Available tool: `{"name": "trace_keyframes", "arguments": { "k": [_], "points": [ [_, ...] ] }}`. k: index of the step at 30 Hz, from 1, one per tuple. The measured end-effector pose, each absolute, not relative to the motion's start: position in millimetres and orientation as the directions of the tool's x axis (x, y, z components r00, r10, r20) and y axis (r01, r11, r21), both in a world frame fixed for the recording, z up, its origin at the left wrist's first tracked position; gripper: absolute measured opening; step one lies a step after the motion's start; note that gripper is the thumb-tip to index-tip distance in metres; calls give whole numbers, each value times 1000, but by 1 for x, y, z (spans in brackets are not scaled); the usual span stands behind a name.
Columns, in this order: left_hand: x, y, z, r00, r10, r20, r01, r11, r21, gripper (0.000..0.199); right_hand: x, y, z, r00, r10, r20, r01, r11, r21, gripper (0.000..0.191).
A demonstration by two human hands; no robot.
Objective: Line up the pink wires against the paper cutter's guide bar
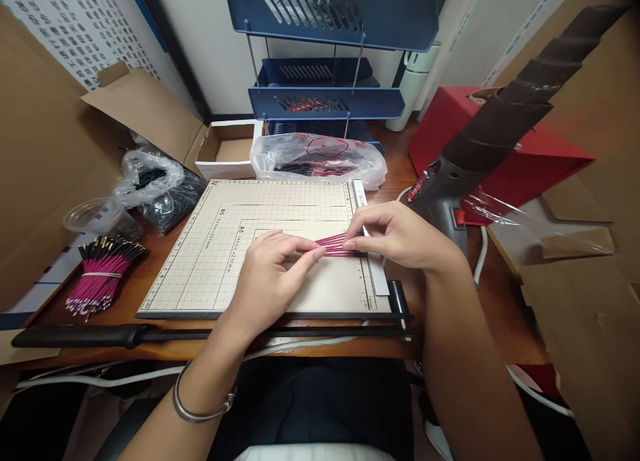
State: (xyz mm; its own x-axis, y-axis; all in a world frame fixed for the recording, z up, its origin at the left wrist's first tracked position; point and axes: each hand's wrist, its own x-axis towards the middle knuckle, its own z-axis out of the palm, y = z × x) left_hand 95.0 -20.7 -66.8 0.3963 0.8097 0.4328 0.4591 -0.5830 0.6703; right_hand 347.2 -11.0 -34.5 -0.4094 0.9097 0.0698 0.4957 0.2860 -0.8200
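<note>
Several thin pink wires (334, 244) lie roughly parallel over the right part of a paper trimmer's cream gridded board (280, 208). My left hand (280, 264) is closed, thumb and forefinger pinching the wires at their left end. At the other end, near the trimmer's white edge strip (371, 261), my right hand (395, 234) pinches them with thumb and fingers. The fingers partly cover both wire ends. In front of the board lies the trimmer's blade arm with its black handle (80, 336).
A banded bundle of pink wires with black ends (100, 274) lies at left, by a clear plastic tub (97, 214). Behind the board sit a plastic bag (320, 160) and a blue rack (330, 101). A black heat gun (450, 181) and red box (525, 148) stand at right.
</note>
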Motion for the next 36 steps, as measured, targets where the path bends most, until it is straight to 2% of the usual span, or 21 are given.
{"name": "trace_keyframes", "arguments": {
  "k": [4, 7, 10, 17, 31, 34, 36],
  "points": [
    [98, -21, -71, 394, 784, 480, 628, -611, 482, 15, 352, -9, -37, -285, 958, 32, 640, 216, -737, 9],
    [99, -21, -74, 439, 763, 475, 659, -633, 407, 23, 353, -8, -35, -211, 974, -80, 726, 102, -680, 7],
    [100, -22, -74, 476, 743, 471, 650, -658, 381, 22, 352, -9, -32, -215, 966, -142, 747, 69, -661, 7],
    [100, -26, -73, 510, 732, 453, 658, -670, 342, 18, 349, -10, -27, -190, 968, -166, 754, 36, -656, 8],
    [102, -29, -73, 526, 732, 432, 690, -665, 286, 22, 351, -9, -32, -188, 978, -92, 765, 87, -638, 11],
    [108, -36, -71, 558, 712, 428, 695, -682, 228, 31, 351, -10, -33, -186, 977, -103, 781, 83, -619, 12],
    [115, -41, -70, 605, 703, 373, 700, -693, 172, 46, 351, -10, -34, -171, 981, -89, 781, 80, -620, 11]
  ]
}}
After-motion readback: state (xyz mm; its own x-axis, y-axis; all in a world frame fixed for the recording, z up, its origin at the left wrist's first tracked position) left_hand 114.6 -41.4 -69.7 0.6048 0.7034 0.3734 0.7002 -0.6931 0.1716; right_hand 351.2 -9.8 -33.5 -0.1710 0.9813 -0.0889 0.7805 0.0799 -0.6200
